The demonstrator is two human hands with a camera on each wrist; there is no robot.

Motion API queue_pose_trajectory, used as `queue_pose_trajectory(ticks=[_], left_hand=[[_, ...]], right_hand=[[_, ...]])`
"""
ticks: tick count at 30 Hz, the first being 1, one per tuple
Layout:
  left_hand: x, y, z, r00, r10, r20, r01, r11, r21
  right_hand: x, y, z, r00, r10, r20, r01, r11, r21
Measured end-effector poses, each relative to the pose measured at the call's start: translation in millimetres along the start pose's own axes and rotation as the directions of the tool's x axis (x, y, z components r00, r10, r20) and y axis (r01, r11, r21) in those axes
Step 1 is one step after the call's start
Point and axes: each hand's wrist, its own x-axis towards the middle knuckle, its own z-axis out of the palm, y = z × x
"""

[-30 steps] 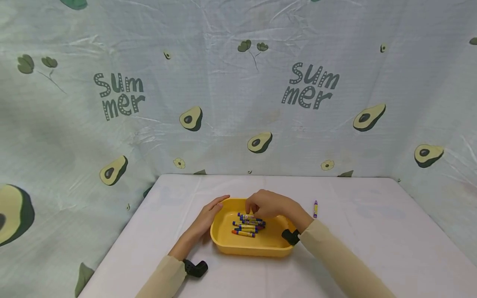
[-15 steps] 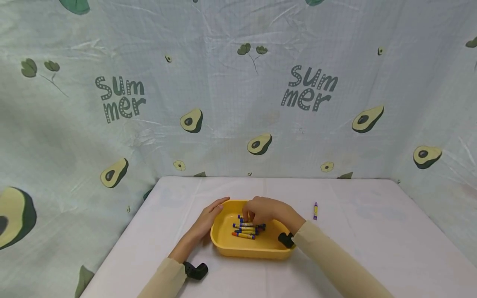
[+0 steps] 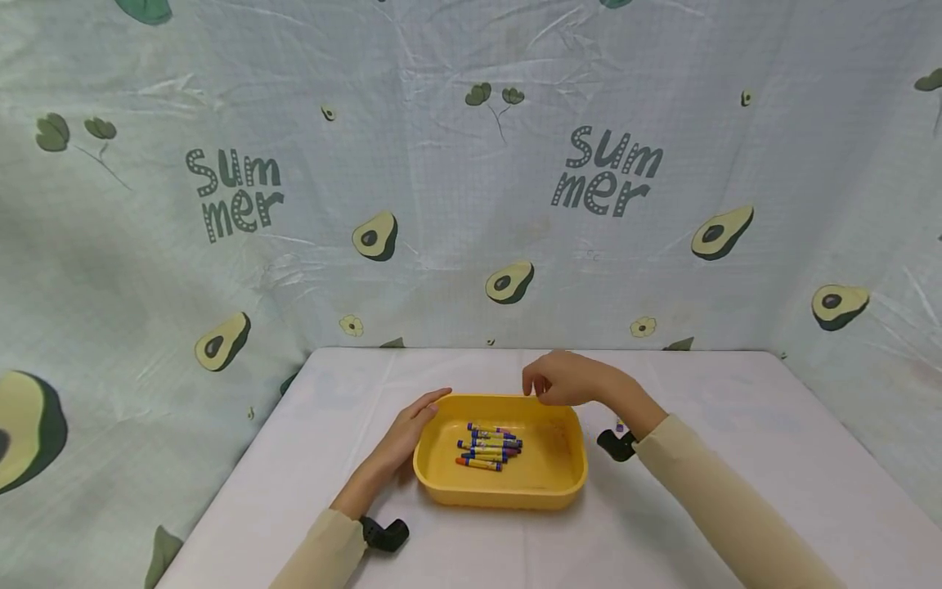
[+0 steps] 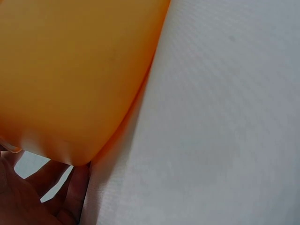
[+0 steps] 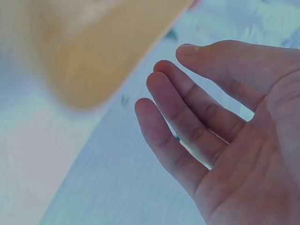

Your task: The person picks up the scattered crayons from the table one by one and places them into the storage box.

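A yellow tray [image 3: 500,497] stands on the table in the head view, with several crayons [image 3: 486,444] lying side by side in its left half. Along the tray's left side rests my left hand [image 3: 403,433], its thumb by the rim and its fingers extended at the outer wall. In the left wrist view, fingers [image 4: 77,192] touch the tray's wall [image 4: 84,84]. My right hand [image 3: 570,380] hovers by the far right rim. The right wrist view shows its fingers loosely bent, apart from the thumb, and holding nothing.
One purple crayon [image 3: 620,425] lies on the white-covered table [image 3: 736,458] right of the tray, partly hidden by the right wrist. A black wrist camera [image 3: 616,446] hangs below that wrist. A printed cloth [image 3: 441,164] hangs behind the table.
My right hand has lifted off the crayons in the tray and shifted right and away to the far rim. The left hand and the tray have stayed in place.
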Motion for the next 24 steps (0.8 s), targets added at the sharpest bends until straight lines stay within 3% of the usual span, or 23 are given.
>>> queue_pose_trajectory(ticks=[8, 15, 24], left_hand=[[0.4, 1.0, -1.8, 1.000, 0.005, 0.003, -0.005, 1.000, -0.004], [0.8, -0.4, -0.8, 1.000, 0.007, 0.004, -0.007, 1.000, 0.001], [0.7, 0.3, -2.0, 1.000, -0.005, 0.010, 0.005, 1.000, -0.018]], right_hand=[[-28.4, 66.9, -14.9, 0.995, 0.098, -0.035, -0.096, 0.994, 0.054], [-43.2, 103.3, 8.0, 0.983, 0.181, -0.017, -0.179, 0.981, 0.068], [-51.5, 123.8, 40.3, 0.977, 0.206, -0.057, -0.201, 0.976, 0.081]])
